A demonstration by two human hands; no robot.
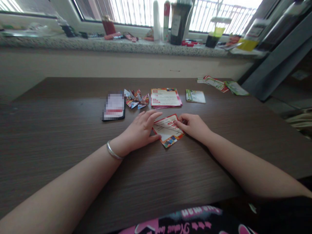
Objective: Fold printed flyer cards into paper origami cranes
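Observation:
A printed paper card [168,129] with a red border, a colourful strip at its near edge and diagonal crease lines lies turned askew on the table. At its left side is my left hand [143,127], fingers stretched and apart from the thumb, with the thumb tip touching the card's near left edge. My right hand [193,125] pinches the card's right edge between thumb and curled fingers. Just beyond the card lies a stack of similar printed cards [165,97]. Folded paper pieces [136,99] with pointed tips sit to the left of that stack.
A phone [113,107] with a blurred screen lies left of the folded pieces. A small stack of green-edged cards [195,96] is to the right. More paper strips [215,84] lie at the far right edge. Bottles and a dark container [179,24] stand on the windowsill [136,47].

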